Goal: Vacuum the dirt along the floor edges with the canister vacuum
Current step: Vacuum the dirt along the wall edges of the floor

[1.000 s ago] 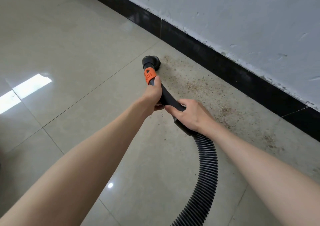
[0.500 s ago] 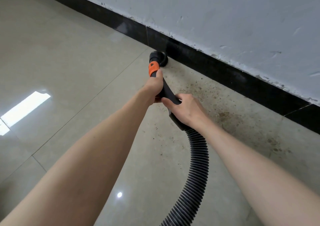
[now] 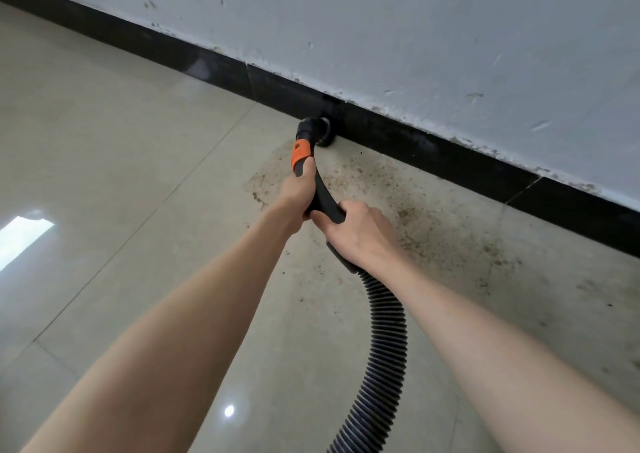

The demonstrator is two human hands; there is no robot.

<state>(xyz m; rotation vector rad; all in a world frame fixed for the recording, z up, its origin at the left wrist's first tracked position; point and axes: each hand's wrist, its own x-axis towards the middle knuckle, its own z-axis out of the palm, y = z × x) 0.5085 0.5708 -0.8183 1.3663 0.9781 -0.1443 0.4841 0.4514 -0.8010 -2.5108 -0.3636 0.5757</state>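
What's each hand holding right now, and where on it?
Both grip the vacuum wand. The left hand wraps it just below the orange collar; the right hand holds the lower end, above the ribbed hose.

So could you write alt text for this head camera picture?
Two bare hands, left hand ahead of right hand, grip a black curved vacuum handle with an orange collar, pressing its round black brush nozzle against the black baseboard. Brown dirt speckles the beige floor tiles.

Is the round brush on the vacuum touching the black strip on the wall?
Touching: the head view shows the brush pressed against the black baseboard, no floor visible between.
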